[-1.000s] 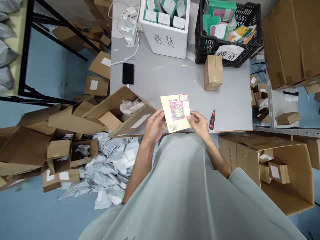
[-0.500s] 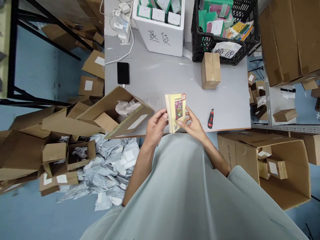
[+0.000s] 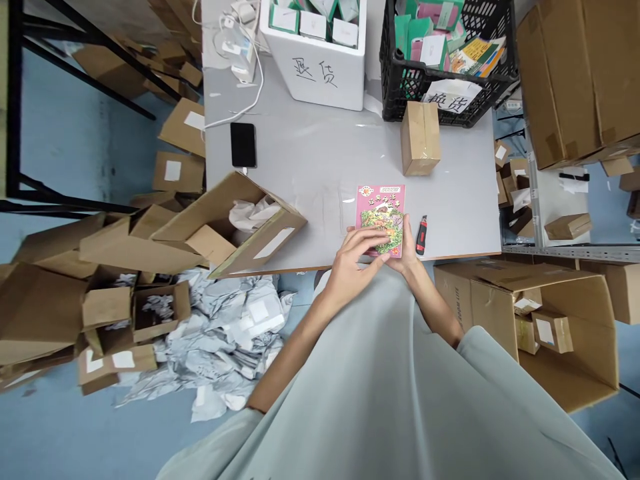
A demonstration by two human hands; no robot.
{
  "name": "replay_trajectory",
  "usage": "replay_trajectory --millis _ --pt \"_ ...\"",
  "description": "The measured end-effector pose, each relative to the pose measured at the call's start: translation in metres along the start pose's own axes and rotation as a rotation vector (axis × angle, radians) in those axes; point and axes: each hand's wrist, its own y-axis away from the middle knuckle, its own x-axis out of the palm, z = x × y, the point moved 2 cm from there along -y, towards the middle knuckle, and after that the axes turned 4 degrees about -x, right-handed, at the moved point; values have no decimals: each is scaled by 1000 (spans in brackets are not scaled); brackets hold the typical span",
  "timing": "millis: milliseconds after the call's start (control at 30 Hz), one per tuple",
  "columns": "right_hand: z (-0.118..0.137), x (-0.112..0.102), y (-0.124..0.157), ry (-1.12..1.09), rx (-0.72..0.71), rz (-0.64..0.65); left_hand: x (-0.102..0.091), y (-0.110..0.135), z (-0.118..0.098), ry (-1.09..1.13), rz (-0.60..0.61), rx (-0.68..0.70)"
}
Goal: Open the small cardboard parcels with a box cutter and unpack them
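Observation:
A pink picture book (image 3: 381,207) with a colourful illustrated cover is held over the table's front edge, cover up. My right hand (image 3: 408,248) grips its right side from below, and part of that hand is hidden under it. Across the lower half of the cover lies my left hand (image 3: 356,261), fingers stretched out flat. Just right of the book, a red and black box cutter (image 3: 422,236) rests on the table. Farther back stands a small taped carton (image 3: 421,140).
An open carton (image 3: 273,227) with paper inside sits at the table's left front. Behind are a white foam box (image 3: 327,87) and a black crate (image 3: 390,87). A phone (image 3: 243,145) lies left. A large carton (image 3: 480,307) stands at the right, below table height.
The book has turned from its yellow back to its pink front cover and moved right. My left hand has gone from its left edge to across the cover.

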Motion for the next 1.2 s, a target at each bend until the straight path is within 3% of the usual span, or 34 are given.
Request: replay_trajectory --millis 433,800,1000,1200 --pt "-10 -3 3 8 -16 70 10 8 -11 -317 -139 107" --pt "-21 -18 -1 97 -1 124 5 6 -3 -199 -206 -105" --pt "-20 -17 0 145 -15 134 -7 5 14 125 -140 -276" --pt "-13 -15 -1 30 72 21 -38 3 40 276 -413 -500"
